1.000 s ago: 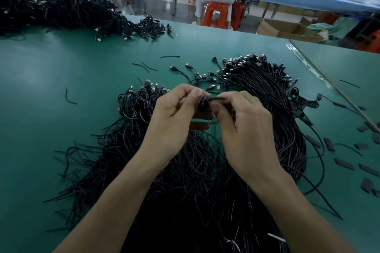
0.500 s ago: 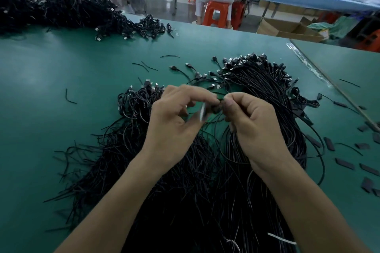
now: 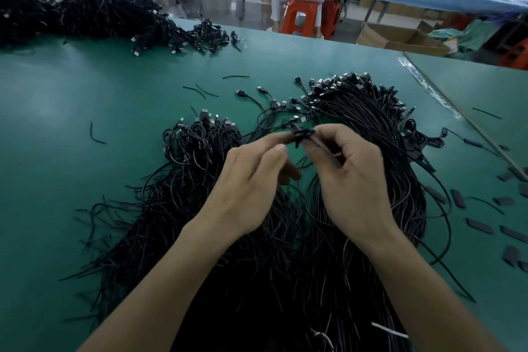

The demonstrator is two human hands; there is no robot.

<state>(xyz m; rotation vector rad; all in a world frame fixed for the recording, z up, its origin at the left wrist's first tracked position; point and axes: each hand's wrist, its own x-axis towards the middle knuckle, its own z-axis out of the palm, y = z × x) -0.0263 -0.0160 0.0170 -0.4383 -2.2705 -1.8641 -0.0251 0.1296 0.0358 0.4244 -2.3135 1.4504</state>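
A black cable (image 3: pixel 301 134) is shown pinched by the curled fingers (image 3: pixel 268 143) of the left hand (image 3: pixel 251 188) and the right hand (image 3: pixel 353 180), held above the cable heaps (image 3: pixel 371 123) on the green desk (image 3: pixel 85 88).

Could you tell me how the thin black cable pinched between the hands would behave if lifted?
The thin black cable would probably flop: it curves slackly below the left hand and right hand. It looks light, needing only a pinch. It may snag, since it trails into the tangled black cable bundle.
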